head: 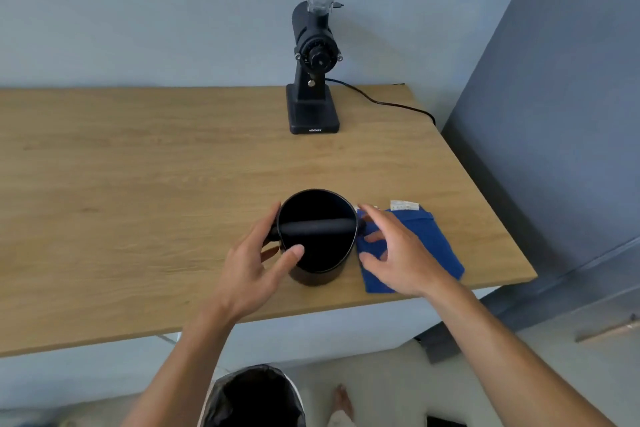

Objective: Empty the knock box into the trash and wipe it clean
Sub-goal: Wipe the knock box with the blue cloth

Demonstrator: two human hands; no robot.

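A round black knock box point(317, 263) with a padded bar across its mouth stands upright near the front edge of the wooden table point(138, 184). My left hand point(256, 274) curves around its left side, thumb over the rim and fingers touching the wall. My right hand point(398, 253) hovers with fingers spread just right of the box, above a folded blue cloth point(433, 239) lying flat on the table. A trash bin point(252, 399) lined with a black bag stands on the floor below the table's front edge.
A black coffee grinder point(313, 62) with a clear hopper stands at the back of the table, its cord point(388, 104) trailing right over the edge. A grey cabinet point(554, 114) rises on the right. A bare foot point(343, 402) shows beside the bin.
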